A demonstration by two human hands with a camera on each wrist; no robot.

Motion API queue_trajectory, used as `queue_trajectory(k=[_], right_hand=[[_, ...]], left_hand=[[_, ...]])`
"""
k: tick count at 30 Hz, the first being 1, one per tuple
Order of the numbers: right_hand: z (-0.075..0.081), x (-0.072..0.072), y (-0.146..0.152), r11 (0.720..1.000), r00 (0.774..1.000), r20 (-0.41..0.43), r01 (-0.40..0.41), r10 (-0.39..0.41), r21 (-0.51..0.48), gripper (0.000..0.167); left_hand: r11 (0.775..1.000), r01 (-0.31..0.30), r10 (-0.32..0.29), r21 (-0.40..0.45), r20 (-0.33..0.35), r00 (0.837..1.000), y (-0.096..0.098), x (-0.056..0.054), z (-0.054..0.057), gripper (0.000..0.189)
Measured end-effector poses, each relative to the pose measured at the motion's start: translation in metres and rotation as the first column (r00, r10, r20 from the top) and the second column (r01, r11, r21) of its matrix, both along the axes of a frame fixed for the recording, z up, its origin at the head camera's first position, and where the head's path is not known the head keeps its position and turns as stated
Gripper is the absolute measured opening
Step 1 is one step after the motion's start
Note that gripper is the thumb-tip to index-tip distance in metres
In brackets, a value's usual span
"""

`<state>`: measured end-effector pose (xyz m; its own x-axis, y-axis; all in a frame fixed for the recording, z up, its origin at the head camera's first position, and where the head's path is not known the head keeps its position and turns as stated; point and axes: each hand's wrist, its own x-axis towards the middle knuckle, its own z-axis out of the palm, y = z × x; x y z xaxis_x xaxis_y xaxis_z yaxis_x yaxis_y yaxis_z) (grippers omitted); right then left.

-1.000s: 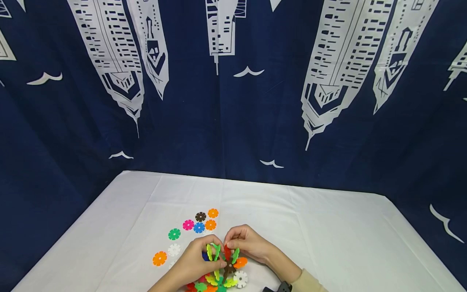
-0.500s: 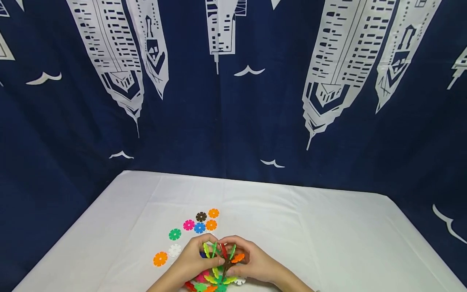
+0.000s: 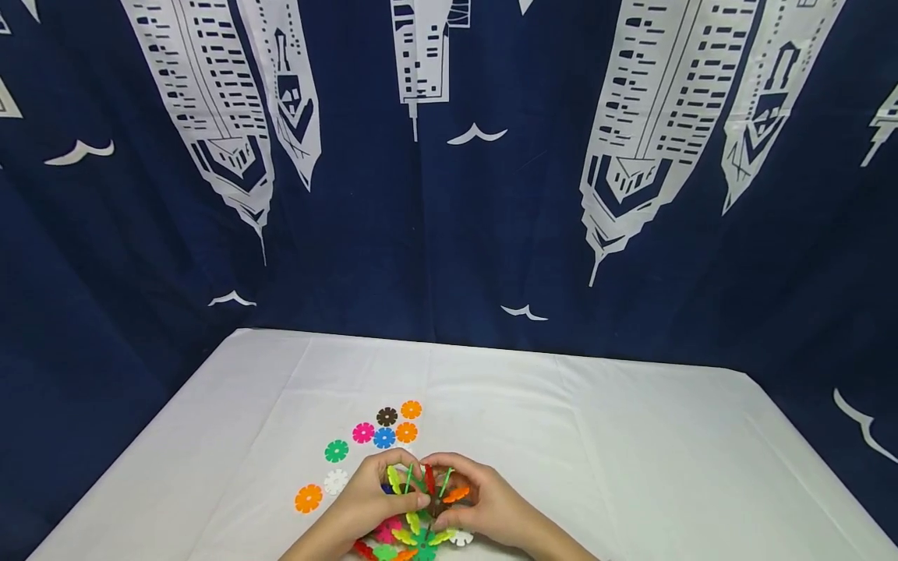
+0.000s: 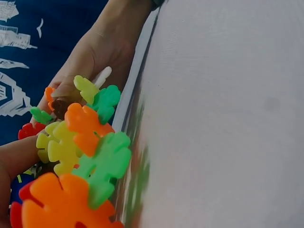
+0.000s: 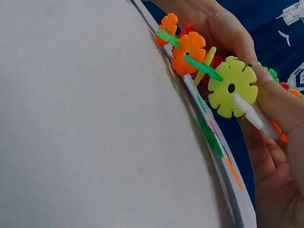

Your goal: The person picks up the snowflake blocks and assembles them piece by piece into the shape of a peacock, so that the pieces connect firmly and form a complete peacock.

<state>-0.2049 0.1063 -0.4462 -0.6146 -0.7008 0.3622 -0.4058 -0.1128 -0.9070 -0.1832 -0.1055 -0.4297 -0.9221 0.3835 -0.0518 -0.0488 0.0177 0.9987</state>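
Both hands hold a built-up cluster of slotted plastic flower discs low in the head view. My left hand [image 3: 365, 502] grips its left side, thumb across the middle beside a yellow disc [image 3: 394, 478]. My right hand [image 3: 498, 506] curls round the right side, thumb and fingers at a brown disc [image 3: 438, 505], which is partly hidden. A red disc [image 3: 429, 477] and an orange disc [image 3: 457, 495] stick out between the hands. A chain of orange discs [image 4: 85, 128], green discs [image 4: 105, 166] and yellow ones shows in the left wrist view; a white disc [image 5: 254, 114] shows edge-on in the right wrist view.
Loose discs lie flat beyond the hands on the white-covered table [image 3: 631, 452]: green [image 3: 336, 451], blue [image 3: 384, 438], pink [image 3: 362, 432], dark brown [image 3: 387, 417], white [image 3: 336, 481] and several orange [image 3: 309, 498]. A dark blue printed curtain [image 3: 421, 234] hangs behind.
My right hand has left the top of the red disc, moved down and wrapped round the cluster's right side. The brown disc has turned more edge-on, and the cluster has shifted slightly left.
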Motion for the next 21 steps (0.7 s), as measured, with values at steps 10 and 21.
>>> queue_trajectory(k=[10,21], right_hand=[[-0.0013,0.0006,-0.0014,0.998,0.995,-0.074,0.066,-0.064,0.015,0.058],[-0.0043,0.0001,0.0001,0.987,0.974,-0.185,0.147,-0.133,0.068,0.058]], left_hand=[[0.999,0.034,-0.036,-0.035,-0.034,0.999,-0.0025,-0.0004,-0.0008,0.025],[0.998,0.055,-0.056,-0.019,-0.037,0.998,-0.0026,-0.0002,-0.0008,0.024]])
